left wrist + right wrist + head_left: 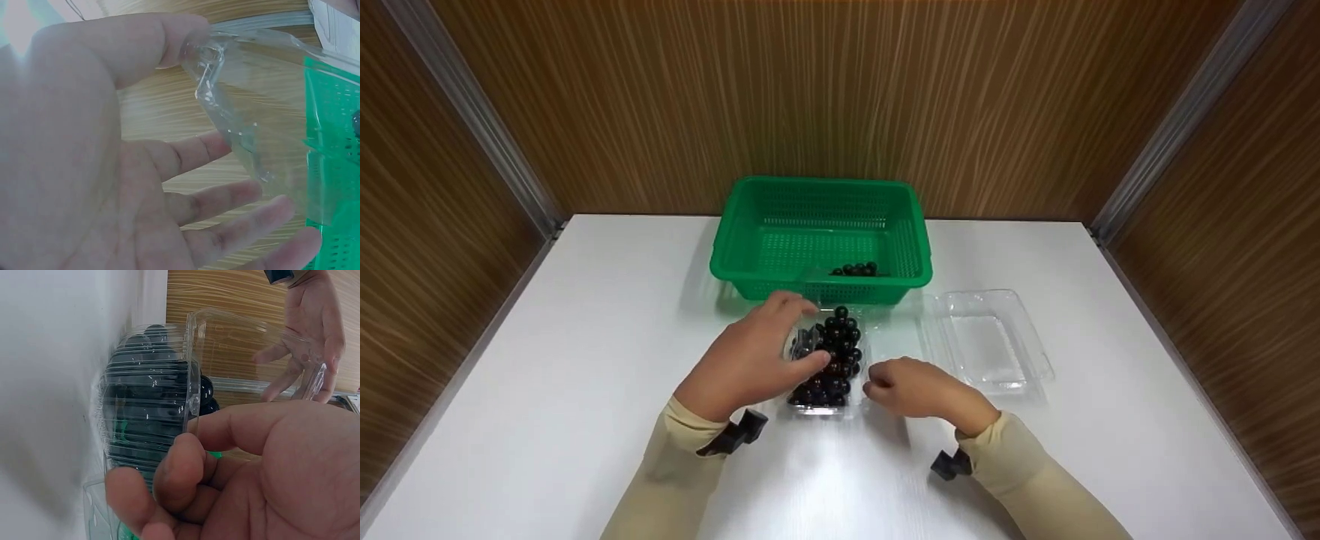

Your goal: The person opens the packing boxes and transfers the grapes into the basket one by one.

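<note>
A clear plastic clamshell box [147, 405] filled with dark grapes [840, 345] stands on the table in front of the basket. Its hinged lid [270, 95] is raised on the left side. My left hand [757, 356] holds the lid's edge between thumb and fingertips, the other fingers spread in the left wrist view. At the box's right side, my right hand [911, 386] has its fingers curled, with thumb and forefinger pinching at the rim. The left hand and lid cover part of the grapes in the head view.
Behind the box stands a green basket [821, 180] with a small bunch of dark grapes [855, 269] near its front wall. An unfilled clear clamshell [990, 345] lies opened on the right of the white table [585, 337]. Wood-grain panels [840, 90] enclose the table.
</note>
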`<action>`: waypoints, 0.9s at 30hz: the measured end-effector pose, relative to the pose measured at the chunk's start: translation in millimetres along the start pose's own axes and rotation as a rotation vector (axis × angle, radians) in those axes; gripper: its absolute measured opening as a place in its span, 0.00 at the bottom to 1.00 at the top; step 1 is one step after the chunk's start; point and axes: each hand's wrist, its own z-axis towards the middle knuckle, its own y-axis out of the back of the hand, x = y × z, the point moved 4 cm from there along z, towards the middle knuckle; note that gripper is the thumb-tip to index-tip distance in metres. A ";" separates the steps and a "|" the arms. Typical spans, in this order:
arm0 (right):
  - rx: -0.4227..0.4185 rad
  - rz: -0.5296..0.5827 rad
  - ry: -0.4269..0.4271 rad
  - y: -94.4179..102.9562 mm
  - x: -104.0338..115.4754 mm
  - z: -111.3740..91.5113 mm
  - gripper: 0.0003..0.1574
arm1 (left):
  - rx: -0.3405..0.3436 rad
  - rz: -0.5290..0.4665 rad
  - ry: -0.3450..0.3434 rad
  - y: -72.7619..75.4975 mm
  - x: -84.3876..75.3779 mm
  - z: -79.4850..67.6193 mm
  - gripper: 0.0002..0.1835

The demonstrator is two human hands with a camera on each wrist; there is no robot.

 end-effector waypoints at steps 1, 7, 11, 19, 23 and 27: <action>-0.001 0.002 0.002 -0.1 0.0 0.2 0.21 | -0.007 -0.001 -0.001 1.1 0.3 -0.2 0.32; -0.006 -0.001 0.008 -1.1 -0.9 0.7 0.21 | -0.036 0.015 -0.012 6.9 3.2 -2.7 0.34; -0.004 0.001 0.003 -1.0 -0.7 0.3 0.21 | -0.035 0.025 -0.013 11.0 3.8 -4.6 0.33; 0.004 -0.005 -0.004 -0.5 -0.6 0.3 0.22 | -0.063 0.026 0.000 19.4 8.5 -8.2 0.30; -0.003 -0.006 0.006 0.0 -0.5 0.7 0.22 | -0.078 0.037 0.008 23.3 10.7 -10.0 0.29; 0.000 -0.004 0.007 0.4 -0.3 0.6 0.21 | -0.084 0.036 0.024 26.8 12.1 -11.6 0.28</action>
